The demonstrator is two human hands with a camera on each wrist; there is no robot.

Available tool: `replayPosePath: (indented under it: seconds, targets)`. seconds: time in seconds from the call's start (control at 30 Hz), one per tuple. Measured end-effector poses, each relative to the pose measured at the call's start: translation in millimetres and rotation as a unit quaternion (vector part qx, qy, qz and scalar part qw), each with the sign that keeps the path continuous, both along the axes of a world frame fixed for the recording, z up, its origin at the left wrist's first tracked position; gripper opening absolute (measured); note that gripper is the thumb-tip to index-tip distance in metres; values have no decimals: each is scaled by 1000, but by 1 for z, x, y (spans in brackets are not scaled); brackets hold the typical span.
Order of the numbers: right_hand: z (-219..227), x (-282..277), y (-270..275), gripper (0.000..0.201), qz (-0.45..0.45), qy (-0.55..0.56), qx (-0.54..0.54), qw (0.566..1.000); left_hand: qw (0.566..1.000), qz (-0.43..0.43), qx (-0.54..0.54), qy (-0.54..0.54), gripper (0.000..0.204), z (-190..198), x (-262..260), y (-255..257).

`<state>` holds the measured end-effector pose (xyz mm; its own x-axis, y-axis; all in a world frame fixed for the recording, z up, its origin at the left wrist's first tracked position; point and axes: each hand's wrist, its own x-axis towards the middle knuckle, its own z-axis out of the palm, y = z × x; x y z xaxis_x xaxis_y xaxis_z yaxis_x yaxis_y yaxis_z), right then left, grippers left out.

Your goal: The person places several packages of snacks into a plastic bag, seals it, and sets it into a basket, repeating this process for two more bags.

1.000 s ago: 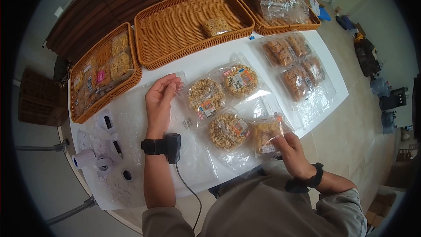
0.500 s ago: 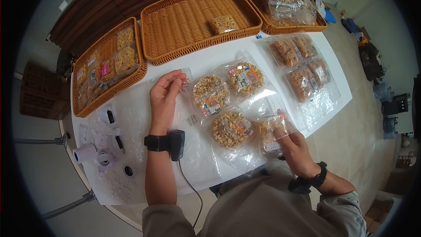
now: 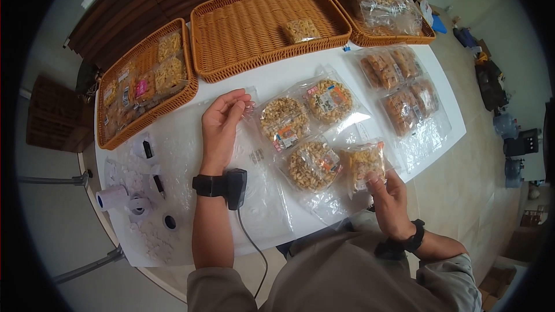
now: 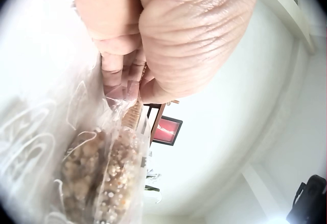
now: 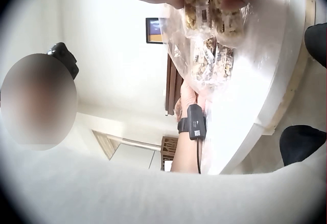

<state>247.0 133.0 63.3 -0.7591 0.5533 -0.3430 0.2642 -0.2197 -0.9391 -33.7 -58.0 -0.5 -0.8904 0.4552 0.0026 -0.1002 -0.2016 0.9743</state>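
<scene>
In the head view my left hand (image 3: 221,127) pinches the edge of a large clear plastic bag (image 3: 254,156) between thumb and fingers. Three round packs of nut brittle lie beside it: a far-left one (image 3: 284,120), a far-right one (image 3: 330,101) and a near one (image 3: 313,165). My right hand (image 3: 391,205) holds a square snack packet (image 3: 366,162) by its near edge, thumb on top, at the near right of this group. The right wrist view shows the packet (image 5: 196,9) between thumb and fingers, with clear film around it.
Three wicker trays stand along the back: left (image 3: 191,84), middle (image 3: 231,72) and right (image 3: 376,40). Bagged brown snacks (image 3: 400,107) lie on the right of the white table (image 3: 448,89). Label rolls (image 3: 113,197), black pens and paper scraps occupy the left.
The square packet, tilted half a second ago, lies flatter now. My right thumb has slid back from its middle to its near edge. My left hand keeps its pinch.
</scene>
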Motion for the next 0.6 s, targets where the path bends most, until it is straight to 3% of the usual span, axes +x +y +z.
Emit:
replayPosePath:
  seconds: [0.07,0.27,0.37,0.47,0.6]
  targets:
    - [0,1,7,38,21,-36,-12,999,1000,5,0,1,26,1,0,0]
    - [-8,6,20,42,2,29,-167,985,1000,2,-8,1,27,2,1,0]
    - [-1,-4,6,45,-39,98,-117,988,1000,-7,-10,4,28,0,0,-1]
    - [4,-6,9,50,-32,50,-105,993,1000,-3,-9,2,27,-1,0,-2]
    - [-3,-6,14,45,-53,55,-194,978,1000,6,-12,0,25,3,1,0]
